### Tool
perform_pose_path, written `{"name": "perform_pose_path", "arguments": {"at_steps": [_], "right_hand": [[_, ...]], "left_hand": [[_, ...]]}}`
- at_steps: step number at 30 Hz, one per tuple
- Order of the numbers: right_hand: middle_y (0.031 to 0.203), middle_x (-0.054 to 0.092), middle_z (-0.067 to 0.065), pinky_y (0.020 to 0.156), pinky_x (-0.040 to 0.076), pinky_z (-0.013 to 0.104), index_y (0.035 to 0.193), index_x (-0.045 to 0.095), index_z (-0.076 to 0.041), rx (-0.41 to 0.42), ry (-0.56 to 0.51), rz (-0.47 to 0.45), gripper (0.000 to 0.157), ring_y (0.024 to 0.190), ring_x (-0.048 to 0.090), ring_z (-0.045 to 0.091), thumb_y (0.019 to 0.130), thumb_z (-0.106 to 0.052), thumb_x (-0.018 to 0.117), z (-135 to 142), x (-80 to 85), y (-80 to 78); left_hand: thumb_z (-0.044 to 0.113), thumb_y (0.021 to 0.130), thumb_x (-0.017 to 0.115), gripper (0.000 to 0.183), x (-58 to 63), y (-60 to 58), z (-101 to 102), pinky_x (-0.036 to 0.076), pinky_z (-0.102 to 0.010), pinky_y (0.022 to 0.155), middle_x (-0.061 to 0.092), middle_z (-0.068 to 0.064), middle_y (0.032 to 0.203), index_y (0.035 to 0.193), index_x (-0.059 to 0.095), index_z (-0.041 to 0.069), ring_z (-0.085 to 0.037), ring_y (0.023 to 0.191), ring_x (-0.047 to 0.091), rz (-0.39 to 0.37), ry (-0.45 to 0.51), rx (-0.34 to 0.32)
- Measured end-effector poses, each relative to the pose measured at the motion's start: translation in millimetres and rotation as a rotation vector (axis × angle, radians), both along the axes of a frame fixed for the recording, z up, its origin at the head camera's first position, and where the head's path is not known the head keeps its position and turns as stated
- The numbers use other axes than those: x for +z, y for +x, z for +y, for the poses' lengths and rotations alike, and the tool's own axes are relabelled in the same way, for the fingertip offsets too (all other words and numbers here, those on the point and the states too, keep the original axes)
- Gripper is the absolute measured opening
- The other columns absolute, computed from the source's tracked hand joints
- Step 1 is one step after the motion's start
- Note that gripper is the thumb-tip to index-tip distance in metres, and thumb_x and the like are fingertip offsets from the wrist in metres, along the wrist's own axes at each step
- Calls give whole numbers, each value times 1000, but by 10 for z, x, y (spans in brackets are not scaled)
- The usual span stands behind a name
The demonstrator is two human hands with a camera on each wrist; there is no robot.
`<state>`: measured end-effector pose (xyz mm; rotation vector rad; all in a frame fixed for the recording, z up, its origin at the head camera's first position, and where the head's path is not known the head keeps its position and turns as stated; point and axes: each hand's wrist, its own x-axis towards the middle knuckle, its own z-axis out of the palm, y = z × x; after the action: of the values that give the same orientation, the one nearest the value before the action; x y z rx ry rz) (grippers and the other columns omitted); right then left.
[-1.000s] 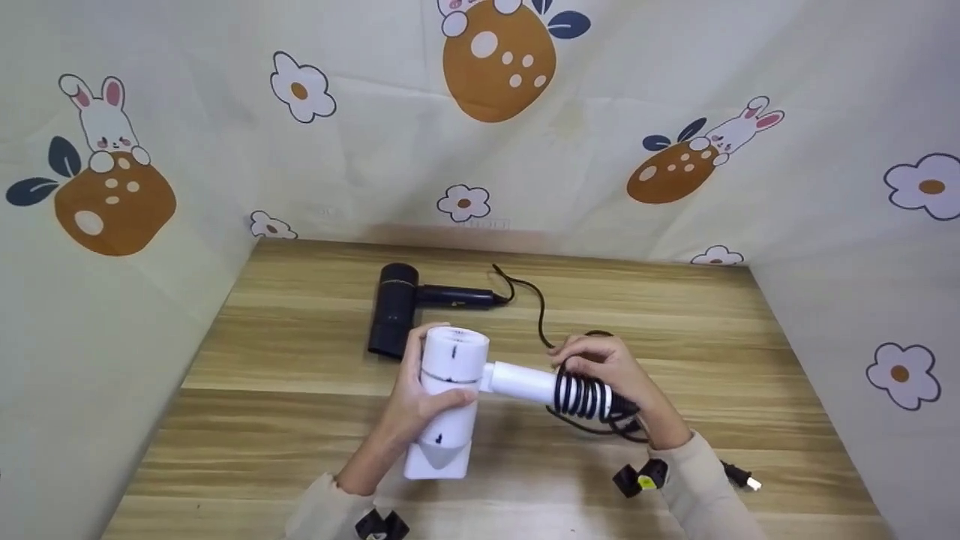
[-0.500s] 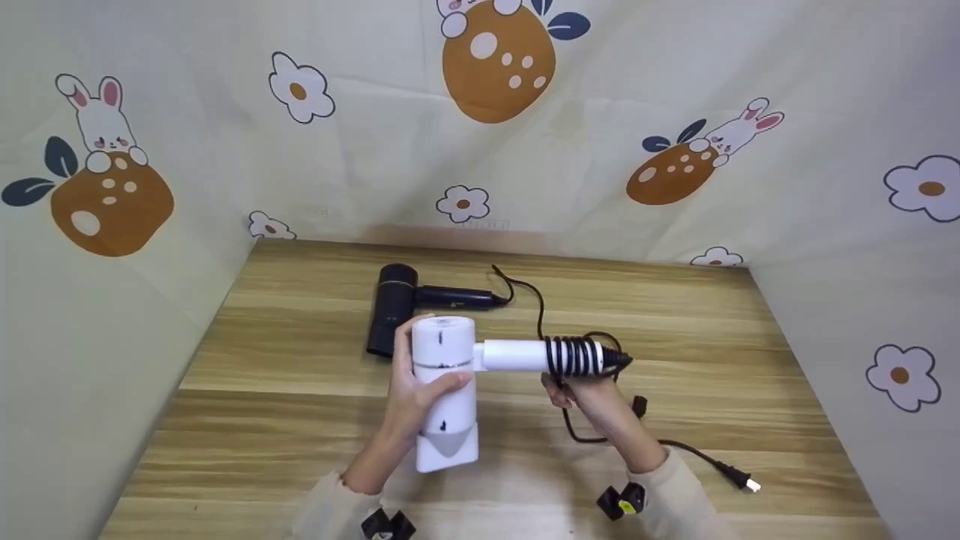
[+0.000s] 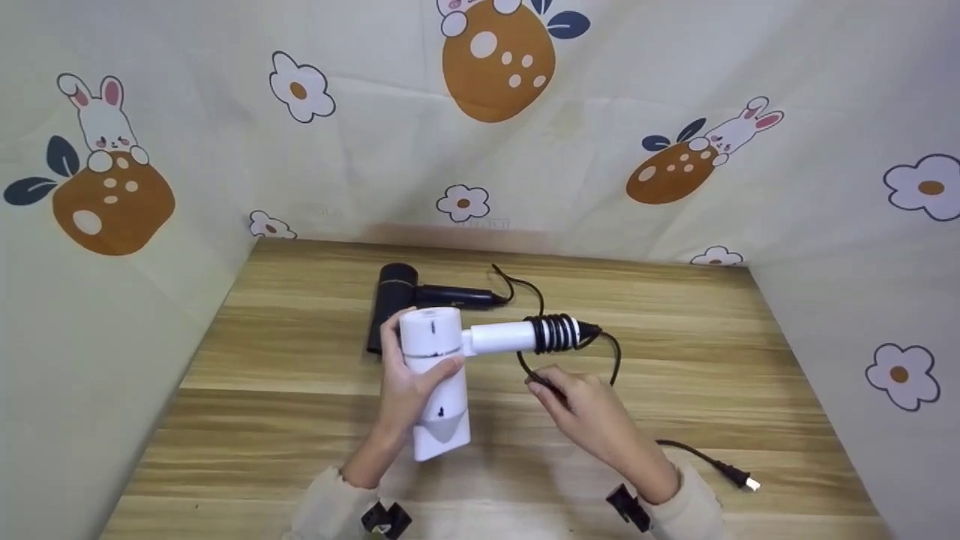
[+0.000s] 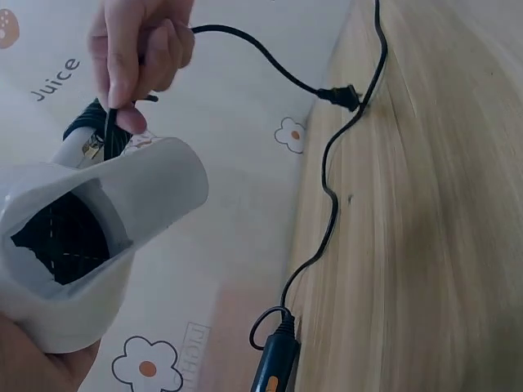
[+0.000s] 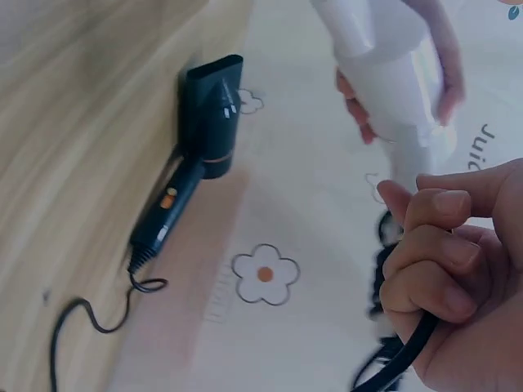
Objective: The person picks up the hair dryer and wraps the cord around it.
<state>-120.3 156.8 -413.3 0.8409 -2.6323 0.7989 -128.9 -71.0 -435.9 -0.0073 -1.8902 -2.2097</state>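
Observation:
A white hair dryer (image 3: pixel 431 330) hangs over the table, its barrel gripped by my left hand (image 3: pixel 397 394) with the thumb across the front. Black cord (image 3: pixel 555 334) is wound in several turns round the dryer's handle end. Below those turns, my right hand (image 3: pixel 592 409) pinches a loose stretch of this cord. In the right wrist view the fingers of that right hand (image 5: pixel 433 261) are curled round the black cord (image 5: pixel 400 363). The left wrist view looks into the dryer's white nozzle (image 4: pixel 155 188), with the right hand (image 4: pixel 143 49) behind it.
A black hair dryer (image 3: pixel 457 298) lies at the back of the wooden table (image 3: pixel 285 420), partly covered by the left hand and white dryer. Its cord runs right. A two-pin plug (image 3: pixel 733 475) lies at the right. Patterned cloth walls (image 3: pixel 375 142) stand behind and at both sides.
The white hair dryer and left hand have shifted up and left. My right hand has gone from the coiled handle to below it, pulling a loop of cord away from the turns.

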Motion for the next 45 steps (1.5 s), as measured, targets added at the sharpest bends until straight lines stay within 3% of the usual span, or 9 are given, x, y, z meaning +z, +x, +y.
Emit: {"name": "perform_pose_path", "arguments": {"at_steps": [5,9,19,25,29,37,41,45], "right_hand": [[61,58,-7,48,40,12,83,67,-11,-7,-17,193,5,52,45,-2,85,-15,66,51,69,16],[62,59,-8,47,37,11,81,67,-12,3,-26,286,5,52,44,-2,79,-12,72,97,113,26],[62,62,-6,44,34,10,72,69,-11,-40,6,313,17,50,42,-3,70,-25,79,246,251,-46],[68,63,-5,48,37,12,73,69,-11,-16,24,363,20,57,48,4,69,-28,78,327,277,-154],[73,59,-6,57,40,15,76,69,-12,64,-47,267,16,67,46,6,70,-24,77,360,241,-204],[75,55,-8,63,40,19,82,71,-20,166,-236,-129,10,72,46,9,73,-21,76,420,179,-258],[78,58,-5,64,41,19,83,71,-12,234,-352,-304,9,70,48,7,75,-10,74,434,155,-301],[81,59,-5,62,43,16,86,66,1,357,-470,-420,9,70,49,2,78,-1,68,438,97,-371]], "left_hand": [[-1,70,74,80,-26,-5,-11,55,-38,73,51,-15,116,134,27,7,-21,88,59,-2,-28,-14],[4,70,76,81,-37,7,-5,54,-37,74,52,-17,114,134,27,6,-21,88,58,4,-94,-27],[10,67,80,85,-74,8,7,55,-34,68,54,-19,112,134,27,11,-25,85,59,-8,-252,-104],[13,67,79,85,-74,-3,9,55,-33,64,52,-21,110,134,26,10,-23,80,59,-55,-300,-199],[13,67,80,84,-58,15,2,56,-34,64,50,-20,109,132,27,9,-22,80,58,-62,-291,-269],[9,67,78,80,-41,87,-21,56,-38,65,50,-18,109,130,30,11,-23,81,59,-26,-204,-355],[6,66,76,80,-34,96,-22,55,-41,68,50,-18,111,131,30,10,-24,84,58,-12,-139,-379],[5,66,75,81,-34,105,-17,54,-42,71,51,-14,112,132,29,9,-24,86,58,-4,-83,-391]]}}
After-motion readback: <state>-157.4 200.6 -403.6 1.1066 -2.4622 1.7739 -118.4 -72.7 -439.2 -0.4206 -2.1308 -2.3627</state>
